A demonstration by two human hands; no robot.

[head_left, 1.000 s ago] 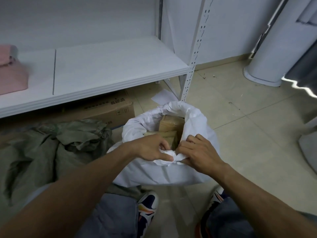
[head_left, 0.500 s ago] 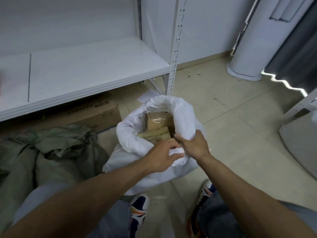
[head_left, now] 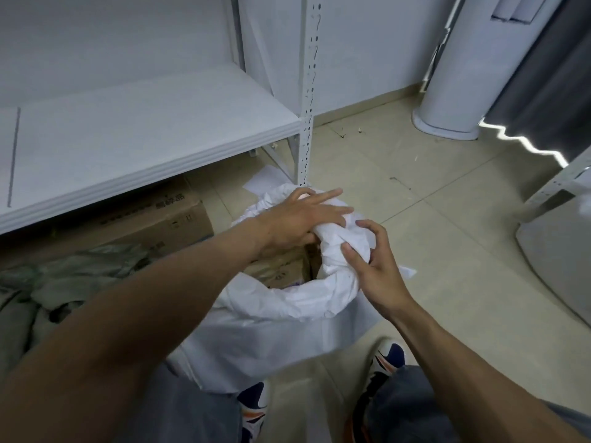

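A white woven sack (head_left: pixel 271 330) stands open on the tiled floor between my feet. Brown taped packages (head_left: pixel 278 270) show inside its mouth. My left hand (head_left: pixel 297 219) reaches across the mouth, its fingers stretched nearly straight over the bunched far rim; its thumb is hidden. Just to the right, my right hand (head_left: pixel 374 263) grips the rolled right rim, with thumb and curled fingers round a bunch of the white material.
A white metal shelf (head_left: pixel 144 148) with its perforated post (head_left: pixel 307 123) stands just behind the sack. Under it lies a cardboard box (head_left: pixel 153 215). A crumpled green sack (head_left: pixel 48 282) lies left. A white cylinder (head_left: pixel 447 91), grey curtain and another rack stand right.
Both hands left the sack's near rim. The left hand moved across to the far rim with fingers spread, and the right moved to the right rim. The rim is rolled further down.
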